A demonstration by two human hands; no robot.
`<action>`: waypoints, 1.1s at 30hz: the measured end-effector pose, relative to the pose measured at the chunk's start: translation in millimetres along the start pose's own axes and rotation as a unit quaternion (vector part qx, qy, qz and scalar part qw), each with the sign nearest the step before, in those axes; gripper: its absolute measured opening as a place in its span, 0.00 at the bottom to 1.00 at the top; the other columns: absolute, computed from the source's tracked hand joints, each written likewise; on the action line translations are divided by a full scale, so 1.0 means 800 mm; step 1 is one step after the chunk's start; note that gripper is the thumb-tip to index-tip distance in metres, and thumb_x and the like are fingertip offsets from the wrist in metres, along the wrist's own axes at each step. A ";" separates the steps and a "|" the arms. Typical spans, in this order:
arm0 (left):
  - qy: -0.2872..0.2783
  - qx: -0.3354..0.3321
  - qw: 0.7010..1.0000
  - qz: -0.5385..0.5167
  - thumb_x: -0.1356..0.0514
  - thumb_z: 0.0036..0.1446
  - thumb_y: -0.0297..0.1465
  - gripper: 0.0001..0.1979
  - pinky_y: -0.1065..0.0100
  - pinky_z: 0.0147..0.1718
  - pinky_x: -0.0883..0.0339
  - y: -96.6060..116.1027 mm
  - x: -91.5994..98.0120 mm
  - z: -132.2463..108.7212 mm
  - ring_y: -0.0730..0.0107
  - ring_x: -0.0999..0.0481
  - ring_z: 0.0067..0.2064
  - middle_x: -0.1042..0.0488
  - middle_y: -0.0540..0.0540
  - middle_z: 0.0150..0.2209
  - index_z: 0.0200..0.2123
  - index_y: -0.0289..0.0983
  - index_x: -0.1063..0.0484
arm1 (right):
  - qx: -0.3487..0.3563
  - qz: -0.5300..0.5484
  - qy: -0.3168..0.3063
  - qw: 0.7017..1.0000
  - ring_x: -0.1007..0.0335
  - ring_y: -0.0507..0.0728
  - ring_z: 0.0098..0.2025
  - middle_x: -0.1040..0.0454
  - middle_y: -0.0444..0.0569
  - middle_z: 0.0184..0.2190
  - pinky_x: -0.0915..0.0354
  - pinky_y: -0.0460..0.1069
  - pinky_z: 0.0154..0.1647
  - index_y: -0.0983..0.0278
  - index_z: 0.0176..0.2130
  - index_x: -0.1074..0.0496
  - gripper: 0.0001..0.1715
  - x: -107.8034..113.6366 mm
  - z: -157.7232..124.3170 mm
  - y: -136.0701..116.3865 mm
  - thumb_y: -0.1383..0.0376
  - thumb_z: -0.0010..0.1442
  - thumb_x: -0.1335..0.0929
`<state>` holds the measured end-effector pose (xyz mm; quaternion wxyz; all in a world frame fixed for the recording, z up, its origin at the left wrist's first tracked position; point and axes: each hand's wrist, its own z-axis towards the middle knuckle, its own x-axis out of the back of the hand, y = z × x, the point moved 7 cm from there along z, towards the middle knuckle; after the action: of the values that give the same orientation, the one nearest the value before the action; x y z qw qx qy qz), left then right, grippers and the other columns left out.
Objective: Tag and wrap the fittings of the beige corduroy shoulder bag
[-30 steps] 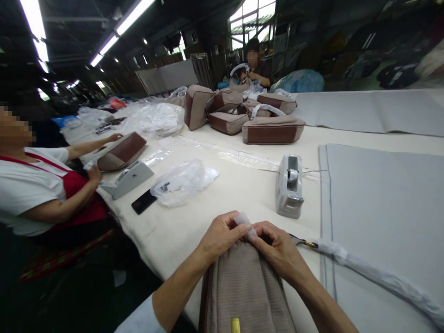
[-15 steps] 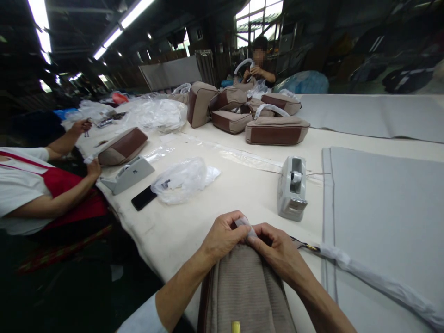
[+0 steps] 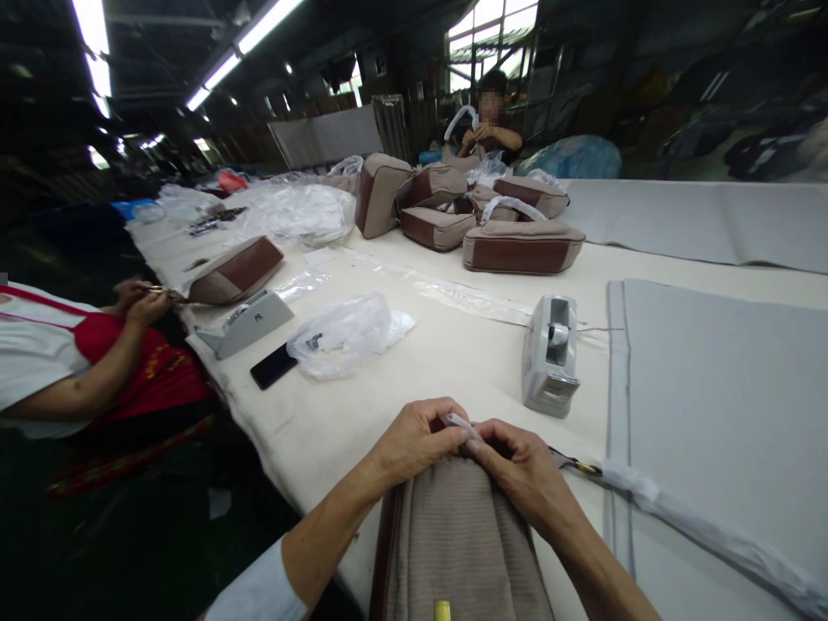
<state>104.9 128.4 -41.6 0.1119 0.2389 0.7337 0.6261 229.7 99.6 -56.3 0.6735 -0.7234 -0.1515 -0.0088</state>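
A taupe handbag (image 3: 453, 526) with brown side panels lies in front of me, its far end under my hands. My left hand (image 3: 420, 440) pinches a small piece of white wrapping (image 3: 461, 424) at that end. From the other side, my right hand (image 3: 517, 461) grips the same piece, thumb and fingers closed. What the wrapping covers is hidden by my fingers. To the right of my right hand, a strap wrapped in white (image 3: 686, 509) with a gold-coloured clasp (image 3: 587, 467) trails across the table.
A tape dispenser (image 3: 549, 358) stands ahead to the right, beside grey sheets (image 3: 724, 397). Ahead left lie a plastic bag (image 3: 346, 336), a phone (image 3: 272, 366) and another dispenser (image 3: 252, 323). Several handbags (image 3: 523, 247) are piled farther back. A co-worker in a red apron (image 3: 152, 371) is at left; another person (image 3: 495, 134) sits behind.
The white piece between my fingers has turned and looks narrower. The co-worker at left has brought both hands together near a handbag. My view has shifted slightly.
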 end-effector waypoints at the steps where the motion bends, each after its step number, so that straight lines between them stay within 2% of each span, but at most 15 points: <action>1: -0.005 0.007 1.000 -0.012 0.40 0.51 0.33 0.11 0.75 0.28 0.39 -0.001 0.000 0.002 0.78 0.33 0.27 0.32 0.52 0.29 0.38 0.34 0.29 | -0.006 0.010 0.016 1.000 0.36 0.54 0.31 0.28 0.44 0.27 0.42 0.46 0.32 0.64 0.31 0.26 0.16 0.002 0.001 0.005 0.54 0.57 0.34; 3: -0.003 0.037 0.999 -0.026 0.39 0.50 0.37 0.20 0.72 0.28 0.35 -0.005 0.003 0.006 0.77 0.30 0.27 0.31 0.50 0.36 0.47 0.37 0.33 | -0.024 0.028 0.049 0.998 0.39 0.53 0.29 0.30 0.44 0.25 0.44 0.46 0.29 0.65 0.30 0.27 0.18 0.008 0.003 0.015 0.52 0.55 0.33; 4: 0.003 0.053 0.998 -0.027 0.39 0.50 0.39 0.21 0.71 0.26 0.34 -0.008 0.005 0.008 0.77 0.29 0.26 0.32 0.49 0.36 0.47 0.37 0.34 | -0.034 0.037 0.066 0.997 0.40 0.53 0.28 0.31 0.43 0.24 0.45 0.46 0.28 0.65 0.29 0.28 0.18 0.011 0.003 0.020 0.51 0.54 0.32; 6: 0.015 0.070 0.997 -0.021 0.40 0.50 0.42 0.19 0.72 0.23 0.35 -0.011 0.007 0.010 0.76 0.29 0.24 0.31 0.49 0.32 0.40 0.35 0.33 | -0.050 0.055 0.084 0.994 0.41 0.52 0.27 0.32 0.43 0.23 0.45 0.45 0.27 0.65 0.28 0.28 0.19 0.015 0.003 0.027 0.51 0.53 0.31; 9: 0.032 0.058 0.998 0.012 0.42 0.51 0.45 0.18 0.74 0.23 0.39 -0.009 0.005 0.010 0.75 0.31 0.23 0.32 0.51 0.23 0.29 0.34 0.35 | -0.056 0.049 0.096 0.993 0.39 0.53 0.27 0.31 0.44 0.23 0.43 0.46 0.27 0.65 0.28 0.27 0.20 0.013 -0.002 0.026 0.50 0.53 0.31; 11: 0.048 0.048 0.996 0.054 0.41 0.50 0.46 0.19 0.74 0.23 0.41 -0.006 0.002 0.008 0.74 0.32 0.23 0.31 0.51 0.22 0.28 0.34 0.33 | -0.020 0.005 0.123 0.992 0.35 0.55 0.29 0.28 0.45 0.25 0.40 0.47 0.30 0.64 0.30 0.26 0.17 0.011 -0.009 0.015 0.52 0.55 0.32; 14: 0.094 0.039 0.988 0.118 0.37 0.46 0.44 0.17 0.75 0.22 0.44 -0.002 0.003 0.003 0.74 0.34 0.24 0.30 0.50 0.22 0.26 0.34 0.30 | 0.099 -0.102 0.171 0.975 0.31 0.57 0.36 0.24 0.47 0.33 0.37 0.49 0.39 0.62 0.35 0.24 0.12 0.009 -0.025 -0.013 0.58 0.58 0.34; 16: 0.111 0.046 0.988 0.096 0.38 0.46 0.41 0.14 0.74 0.22 0.44 -0.003 0.004 0.001 0.74 0.34 0.24 0.31 0.50 0.22 0.24 0.34 0.30 | 0.162 -0.149 0.153 0.963 0.30 0.57 0.41 0.24 0.47 0.37 0.36 0.49 0.44 0.60 0.39 0.24 0.11 0.004 -0.034 -0.024 0.61 0.59 0.34; 17: 0.105 0.052 0.991 0.056 0.38 0.46 0.39 0.13 0.74 0.23 0.43 -0.006 0.003 0.001 0.74 0.34 0.24 0.30 0.50 0.22 0.24 0.33 0.30 | 0.169 -0.154 0.139 0.964 0.30 0.56 0.43 0.24 0.47 0.39 0.36 0.49 0.45 0.60 0.40 0.25 0.11 0.005 -0.035 -0.024 0.61 0.60 0.35; 20: 0.056 0.066 0.993 -0.084 0.38 0.46 0.38 0.14 0.73 0.26 0.38 -0.012 -0.001 0.000 0.74 0.31 0.25 0.27 0.47 0.25 0.27 0.31 0.29 | 0.114 -0.131 0.148 0.974 0.29 0.56 0.44 0.24 0.48 0.42 0.35 0.49 0.45 0.60 0.44 0.26 0.15 0.024 -0.030 -0.013 0.58 0.61 0.36; 22: 0.032 0.061 0.990 -0.123 0.36 0.45 0.38 0.16 0.73 0.27 0.38 -0.012 -0.002 -0.002 0.75 0.31 0.25 0.27 0.46 0.25 0.29 0.29 0.28 | 0.068 -0.112 0.144 0.981 0.30 0.58 0.46 0.24 0.50 0.43 0.35 0.50 0.46 0.62 0.45 0.26 0.19 0.034 -0.022 -0.005 0.56 0.60 0.37; 24: 0.019 0.056 0.989 -0.136 0.35 0.45 0.38 0.16 0.74 0.28 0.38 -0.011 -0.001 -0.004 0.76 0.31 0.26 0.26 0.47 0.26 0.29 0.29 0.27 | 0.043 -0.082 0.072 0.993 0.30 0.59 0.46 0.24 0.50 0.43 0.37 0.51 0.48 0.63 0.45 0.25 0.19 0.026 -0.011 -0.002 0.55 0.60 0.36; 26: 0.011 0.055 0.989 -0.137 0.34 0.45 0.37 0.16 0.75 0.30 0.38 -0.010 -0.001 -0.006 0.77 0.31 0.27 0.26 0.47 0.27 0.30 0.29 0.26 | 0.016 -0.034 0.001 0.999 0.29 0.58 0.43 0.23 0.49 0.39 0.37 0.50 0.45 0.63 0.42 0.24 0.18 0.013 -0.004 0.001 0.55 0.59 0.36; 29: 0.001 0.054 0.992 -0.115 0.34 0.47 0.38 0.16 0.75 0.30 0.38 -0.005 -0.003 -0.005 0.78 0.32 0.28 0.27 0.48 0.28 0.32 0.30 0.26 | -0.031 0.036 -0.006 0.999 0.32 0.56 0.33 0.24 0.47 0.30 0.39 0.47 0.34 0.65 0.34 0.24 0.17 0.008 -0.001 0.008 0.54 0.56 0.33; 33: -0.008 0.047 0.994 -0.096 0.35 0.46 0.37 0.14 0.75 0.26 0.40 0.005 -0.007 0.007 0.78 0.34 0.25 0.30 0.50 0.25 0.30 0.31 0.28 | -0.036 0.057 -0.006 0.998 0.37 0.53 0.29 0.28 0.44 0.26 0.43 0.45 0.29 0.66 0.30 0.26 0.18 0.011 -0.002 0.011 0.53 0.55 0.32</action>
<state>113.3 130.8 -40.0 0.1664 0.1774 0.7811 0.5751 240.7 99.9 -63.0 0.6457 -0.7545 -0.1140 0.0287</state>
